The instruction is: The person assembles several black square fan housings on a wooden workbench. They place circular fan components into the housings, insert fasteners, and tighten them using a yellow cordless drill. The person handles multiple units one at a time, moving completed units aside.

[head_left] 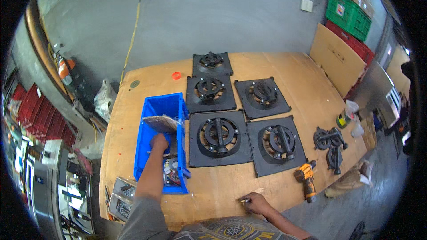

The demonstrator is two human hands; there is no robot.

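Observation:
My left hand [159,142] reaches down into a blue plastic bin [138,151] on the left of the table; its fingers are hidden by the back of the hand. Small loose parts [171,171] lie in the bin's near section, beside my forearm. Near the table's front edge, my right hand [259,204] is closed on a small brass-coloured piece [245,201], whose tip sticks out to the left. Beyond the hands lie several black square plates with round burners, among them a near left burner plate [198,156] and a near right burner plate [262,165].
An orange and black cordless drill [306,180] lies right of the plates. Loose black burners [329,140] sit farther right, by a small container [342,120]. An open box of screws [120,200] stands at the front left corner. An orange ring [176,72] lies behind the bin.

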